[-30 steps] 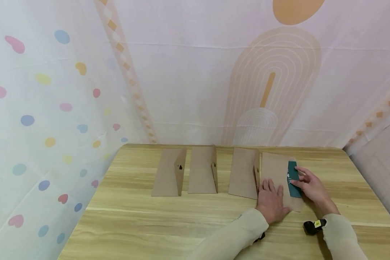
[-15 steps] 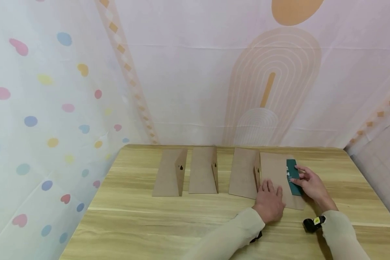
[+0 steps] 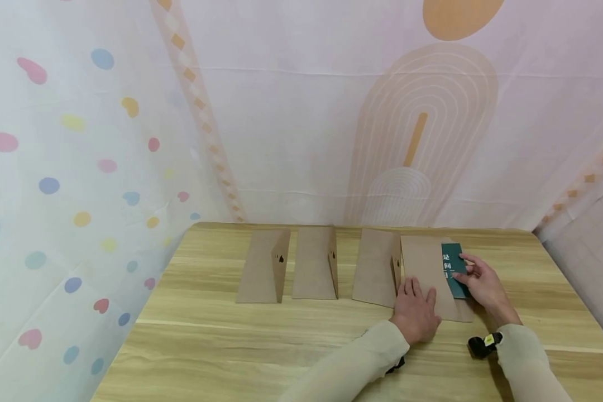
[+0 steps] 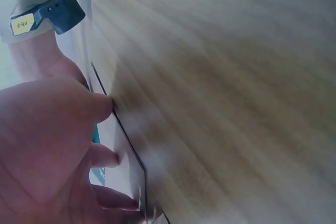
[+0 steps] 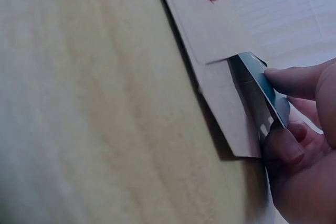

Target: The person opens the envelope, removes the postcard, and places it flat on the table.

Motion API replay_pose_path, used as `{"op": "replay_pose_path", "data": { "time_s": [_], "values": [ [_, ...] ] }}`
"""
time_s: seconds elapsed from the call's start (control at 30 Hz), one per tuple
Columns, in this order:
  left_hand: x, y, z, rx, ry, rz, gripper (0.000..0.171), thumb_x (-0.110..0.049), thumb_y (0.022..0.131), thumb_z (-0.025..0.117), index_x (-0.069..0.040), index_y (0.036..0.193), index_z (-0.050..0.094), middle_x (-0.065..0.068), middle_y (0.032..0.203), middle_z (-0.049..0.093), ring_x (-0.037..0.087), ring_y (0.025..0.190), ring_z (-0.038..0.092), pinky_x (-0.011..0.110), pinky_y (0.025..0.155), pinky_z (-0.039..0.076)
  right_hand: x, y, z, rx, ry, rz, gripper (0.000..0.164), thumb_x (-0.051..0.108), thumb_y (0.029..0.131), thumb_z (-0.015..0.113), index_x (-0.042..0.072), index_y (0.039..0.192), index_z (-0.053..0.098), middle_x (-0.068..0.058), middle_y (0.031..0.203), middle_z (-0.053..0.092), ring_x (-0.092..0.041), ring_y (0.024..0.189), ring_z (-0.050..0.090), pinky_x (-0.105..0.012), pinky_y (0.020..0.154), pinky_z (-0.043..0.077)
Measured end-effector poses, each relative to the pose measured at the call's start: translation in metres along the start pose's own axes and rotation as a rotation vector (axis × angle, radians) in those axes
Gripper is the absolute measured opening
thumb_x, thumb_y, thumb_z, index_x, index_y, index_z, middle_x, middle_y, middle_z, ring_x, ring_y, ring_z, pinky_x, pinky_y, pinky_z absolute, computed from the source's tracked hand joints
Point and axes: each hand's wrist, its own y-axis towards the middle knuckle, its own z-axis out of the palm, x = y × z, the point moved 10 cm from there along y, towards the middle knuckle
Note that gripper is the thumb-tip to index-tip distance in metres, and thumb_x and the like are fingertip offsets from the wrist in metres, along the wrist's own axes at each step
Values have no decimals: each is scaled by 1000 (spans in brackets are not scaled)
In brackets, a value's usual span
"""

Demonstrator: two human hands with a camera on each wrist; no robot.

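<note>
A brown kraft-paper envelope (image 3: 422,254) lies at the right end of a row on the table. My left hand (image 3: 416,312) rests on its lower left part with the fingers spread. From the envelope's right-hand opening sticks a teal card (image 3: 452,262) with white printed characters; its left part is hidden inside. My right hand (image 3: 484,287) pinches the card's right edge between thumb and fingers. In the right wrist view, the card (image 5: 257,74) tilts up from the envelope's flap (image 5: 231,108). The left wrist view has my left fingers along the envelope's edge.
Three similar kraft envelopes, a left one (image 3: 261,268), a middle one (image 3: 311,268) and a right one (image 3: 374,268), stand in line to the left, flaps partly raised. All lie on a wood-grain table (image 3: 221,352). A patterned curtain (image 3: 291,139) hangs behind it.
The teal card has slid a little out of the envelope, and more of its white print shows. The envelope and my left hand have shifted slightly left.
</note>
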Motion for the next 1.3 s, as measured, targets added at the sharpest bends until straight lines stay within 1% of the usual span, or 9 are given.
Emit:
{"op": "replay_pose_path", "data": {
  "time_s": [0.17,0.3,0.43,0.57,0.77,0.93,1.0,1.17,1.3],
  "values": [
    [0,0,-1,-4,-3,6,59,-66,100,25,-47,155,16,-5,163,22,10,149,20,27,118,21,-1,1,-2,-32,24,13,56,10,97,60,-1,148,39,-15,112,52,-22,93,46,-20,70,37],
    [2,3,-1,-7,15,9,58,-67,100,23,-49,154,15,-8,162,22,8,149,19,27,118,21,-1,2,-5,-69,45,2,54,7,97,59,-2,147,41,-12,108,50,-16,88,46,-18,68,38],
    [5,5,-1,-19,8,11,58,-68,99,24,-52,153,15,-10,162,23,6,148,21,28,117,21,-4,3,-6,-103,71,18,54,5,97,60,-2,147,41,-11,107,49,-11,83,45,-17,66,39],
    [5,7,-1,-23,-5,15,58,-69,99,24,-52,153,15,-11,162,22,6,148,20,28,117,21,-5,4,-7,-116,83,37,54,6,98,59,-2,147,41,-10,106,51,-7,80,47,-16,65,40],
    [6,11,0,-23,5,19,58,-68,99,22,-51,154,14,-10,162,21,6,149,20,28,118,21,-5,6,-8,-120,101,42,53,11,100,56,-1,149,39,-9,107,50,-8,80,46,-17,66,40],
    [6,12,0,-29,15,21,58,-68,99,21,-51,154,14,-10,163,20,6,149,19,28,118,22,-6,8,-10,-142,97,46,52,8,99,56,-1,148,40,-8,107,49,-9,79,45,-16,66,39],
    [7,12,0,-33,10,19,60,-68,99,22,-48,155,15,-10,163,20,6,149,19,28,118,22,-7,9,-11,-151,91,49,51,8,99,56,-1,148,41,-9,107,49,-9,80,45,-15,66,38],
    [12,12,-1,-46,-22,2,69,-70,98,25,-36,158,21,-12,162,22,5,148,20,27,118,22,-10,10,-13,-164,77,63,50,9,100,55,-1,147,41,-11,110,50,-9,81,45,-13,66,38],
    [13,13,-1,-44,-41,-2,72,-71,97,26,-33,158,22,-14,162,21,4,148,19,25,118,21,-11,11,-14,-155,62,76,51,12,101,54,0,149,40,-13,115,48,-12,84,46,-10,65,38]
  ]
}}
